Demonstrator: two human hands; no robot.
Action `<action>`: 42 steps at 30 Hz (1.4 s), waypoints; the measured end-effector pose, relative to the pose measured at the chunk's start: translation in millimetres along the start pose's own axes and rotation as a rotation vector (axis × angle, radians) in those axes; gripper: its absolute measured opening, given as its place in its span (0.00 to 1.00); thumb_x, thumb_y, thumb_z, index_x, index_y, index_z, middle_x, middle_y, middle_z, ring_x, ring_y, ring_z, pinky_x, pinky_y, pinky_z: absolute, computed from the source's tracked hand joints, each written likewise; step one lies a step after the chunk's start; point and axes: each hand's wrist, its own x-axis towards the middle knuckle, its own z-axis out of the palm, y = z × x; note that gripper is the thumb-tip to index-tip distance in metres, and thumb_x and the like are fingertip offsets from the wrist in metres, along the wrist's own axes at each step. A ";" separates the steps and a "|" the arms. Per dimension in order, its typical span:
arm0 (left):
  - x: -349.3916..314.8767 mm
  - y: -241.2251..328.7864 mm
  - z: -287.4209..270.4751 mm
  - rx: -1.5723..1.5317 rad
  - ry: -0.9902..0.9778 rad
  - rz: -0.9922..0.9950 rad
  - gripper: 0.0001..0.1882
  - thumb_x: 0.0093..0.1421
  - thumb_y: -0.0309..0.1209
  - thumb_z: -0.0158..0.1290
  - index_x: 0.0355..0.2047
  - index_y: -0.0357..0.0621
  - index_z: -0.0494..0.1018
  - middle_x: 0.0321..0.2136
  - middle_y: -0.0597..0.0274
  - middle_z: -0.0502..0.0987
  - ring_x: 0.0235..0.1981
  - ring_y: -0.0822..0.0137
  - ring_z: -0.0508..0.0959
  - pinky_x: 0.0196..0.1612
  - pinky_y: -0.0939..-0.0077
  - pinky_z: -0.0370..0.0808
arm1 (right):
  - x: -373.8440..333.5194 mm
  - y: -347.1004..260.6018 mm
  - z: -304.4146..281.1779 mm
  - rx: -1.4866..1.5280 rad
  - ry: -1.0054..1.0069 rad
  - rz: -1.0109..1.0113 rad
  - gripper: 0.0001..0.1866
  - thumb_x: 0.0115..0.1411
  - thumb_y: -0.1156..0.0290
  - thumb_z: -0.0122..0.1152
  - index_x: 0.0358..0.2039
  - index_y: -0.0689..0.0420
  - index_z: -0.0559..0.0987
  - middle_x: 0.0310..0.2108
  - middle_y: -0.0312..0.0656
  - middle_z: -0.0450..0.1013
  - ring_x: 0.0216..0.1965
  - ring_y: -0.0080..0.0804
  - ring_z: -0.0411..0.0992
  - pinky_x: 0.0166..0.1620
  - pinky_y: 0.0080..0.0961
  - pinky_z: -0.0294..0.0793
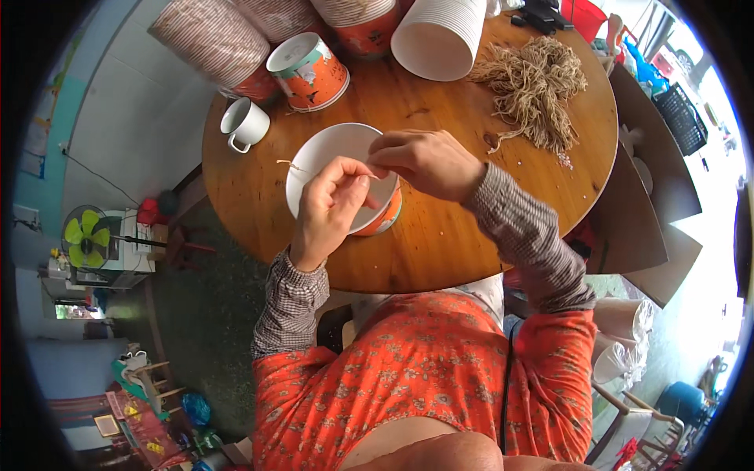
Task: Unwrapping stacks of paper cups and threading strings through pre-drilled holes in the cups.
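A white-lined paper bucket (336, 145) with an orange and green printed outside stands on the table in front of me, its mouth facing up. A short piece of beige twine (294, 165) crosses its left rim and runs in behind my left hand (326, 206). That hand is over the bucket's near left side, thumb and forefinger pinched together. My right hand (430, 161) comes over the right rim, its fingers bent and meeting the left fingertips. What lies between the right fingers is hidden. A loose heap of the same twine (538, 90) lies at the far right of the table.
Stacked paper buckets (208, 47) line the table's far edge, with one printed bucket (306, 74) upside down and a white stack (440, 39) on its side. A white enamel mug (245, 125) stands left. Cardboard (628, 188) is right of the round wooden table (440, 243).
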 end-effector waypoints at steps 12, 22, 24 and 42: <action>-5.5 -26.0 -24.5 -0.118 0.005 0.009 0.11 0.67 0.27 0.49 0.47 0.35 0.68 0.30 0.62 0.77 0.32 0.75 0.78 0.39 0.80 0.77 | -20.1 -48.6 -1.7 0.468 -0.355 0.290 0.07 0.61 0.75 0.57 0.39 0.62 0.79 0.24 0.42 0.78 0.25 0.27 0.79 0.28 0.23 0.79; -30.1 -21.3 -45.7 -0.251 0.014 0.057 0.09 0.65 0.25 0.51 0.44 0.35 0.72 0.34 0.59 0.79 0.38 0.70 0.81 0.41 0.79 0.78 | -15.8 -71.9 13.4 0.280 -0.163 0.260 0.08 0.54 0.74 0.65 0.35 0.59 0.79 0.34 0.40 0.78 0.31 0.32 0.78 0.33 0.27 0.79; -34.5 -20.3 -47.7 -0.185 0.047 0.091 0.08 0.65 0.25 0.51 0.42 0.35 0.74 0.33 0.60 0.80 0.36 0.71 0.81 0.39 0.80 0.79 | -12.2 -76.8 12.9 0.070 -0.100 0.115 0.09 0.53 0.73 0.67 0.36 0.58 0.80 0.37 0.38 0.78 0.35 0.34 0.78 0.37 0.29 0.78; -47.7 -21.5 -59.5 -0.174 0.124 -0.086 0.08 0.66 0.30 0.51 0.39 0.36 0.72 0.26 0.62 0.78 0.19 0.80 0.73 0.21 0.87 0.70 | 17.0 -75.9 12.3 0.155 -0.188 -0.014 0.03 0.56 0.75 0.63 0.31 0.59 0.78 0.31 0.42 0.75 0.32 0.36 0.76 0.37 0.31 0.76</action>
